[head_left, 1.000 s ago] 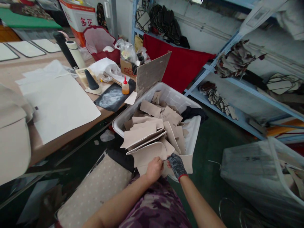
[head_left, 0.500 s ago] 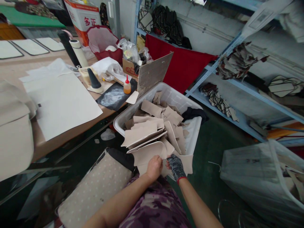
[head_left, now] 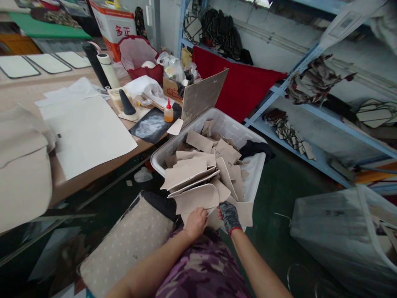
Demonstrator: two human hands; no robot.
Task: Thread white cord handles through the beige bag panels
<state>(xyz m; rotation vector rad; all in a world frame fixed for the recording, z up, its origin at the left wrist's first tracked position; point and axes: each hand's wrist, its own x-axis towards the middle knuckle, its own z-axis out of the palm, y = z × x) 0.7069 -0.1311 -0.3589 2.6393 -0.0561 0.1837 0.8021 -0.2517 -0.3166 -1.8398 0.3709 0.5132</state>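
Beige pieces [head_left: 197, 198] crowd the tub [head_left: 253, 174]; the white-orange container [head_left: 119, 22] reads "多正".

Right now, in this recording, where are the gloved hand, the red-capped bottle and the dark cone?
Gloved right hand [head_left: 229, 216], head view: back of the hand.
Red-capped bottle [head_left: 168, 114], head view: body.
Dark cone [head_left: 127, 102], head view: sloping side.

Bare left hand [head_left: 196, 223], gloved right hand [head_left: 228, 216] at beige pieces [head_left: 197, 198]
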